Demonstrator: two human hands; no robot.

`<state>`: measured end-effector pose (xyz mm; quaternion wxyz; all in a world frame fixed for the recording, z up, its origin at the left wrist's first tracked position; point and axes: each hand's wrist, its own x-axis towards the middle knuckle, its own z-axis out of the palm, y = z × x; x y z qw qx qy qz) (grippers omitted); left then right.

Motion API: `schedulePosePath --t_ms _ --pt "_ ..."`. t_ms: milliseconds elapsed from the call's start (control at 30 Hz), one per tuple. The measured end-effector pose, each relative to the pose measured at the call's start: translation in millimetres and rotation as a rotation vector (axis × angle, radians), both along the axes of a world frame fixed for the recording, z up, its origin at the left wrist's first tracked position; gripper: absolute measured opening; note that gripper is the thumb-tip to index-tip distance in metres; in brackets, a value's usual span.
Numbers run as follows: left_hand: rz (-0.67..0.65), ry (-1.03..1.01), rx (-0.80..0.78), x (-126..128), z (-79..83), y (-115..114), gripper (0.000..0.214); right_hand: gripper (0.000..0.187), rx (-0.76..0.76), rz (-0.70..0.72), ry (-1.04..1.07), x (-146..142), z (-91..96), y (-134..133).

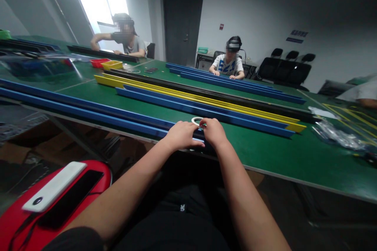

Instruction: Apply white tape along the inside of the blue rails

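Note:
A long blue rail [118, 116] lies along the near edge of the green table, its right end between my hands. My left hand [182, 135] straddles that end, thumb on the near side and fingers over the far side. My right hand [214, 131] is closed in a pinch at the rail's tip, beside the left fingertips; what the pinch holds is too small to tell. A white ring like a roll of tape [194, 120] lies just beyond my fingers, partly hidden by them.
Beyond my hands lie another blue rail [206, 110], a yellow rail [250, 113] and a black rail [182, 85]. Clear plastic bags [338, 135] lie to the right. Yellow [112, 65] and red [99, 62] trays stand farther left. A red stool [97, 164] carries two devices. Several people sit around the table.

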<state>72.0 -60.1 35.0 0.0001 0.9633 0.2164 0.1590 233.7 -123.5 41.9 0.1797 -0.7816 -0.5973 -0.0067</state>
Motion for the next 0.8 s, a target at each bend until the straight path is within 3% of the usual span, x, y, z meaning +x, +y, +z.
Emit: schedulePosePath --t_ms 167,333,467,567,700,800 --pt "0.003 -0.004 0.018 0.4 -3.8 0.3 0.058 0.027 0.059 -0.022 -0.101 -14.8 -1.3 -17.5" --pt "0.002 -0.011 0.015 2.7 -6.5 -1.4 0.044 0.044 0.020 -0.080 -0.228 -32.5 -9.7 -34.2" --pt "-0.152 -0.058 0.011 -5.9 -2.7 1.0 0.061 0.047 0.055 -0.071 -0.284 -26.3 -12.6 -36.3" --pt "-0.182 -0.076 0.033 -19.4 0.0 9.9 0.078 0.045 0.057 -0.133 -0.308 2.0 -10.4 -50.4" --pt "-0.025 -0.017 0.054 -32.3 -0.4 25.1 0.079 0.045 -0.024 -0.279 -0.270 66.3 -5.3 -94.4" --pt "0.036 0.025 0.059 -25.6 -3.5 23.3 0.077 0.048 -0.128 -0.445 -0.195 108.7 0.0 -126.3"
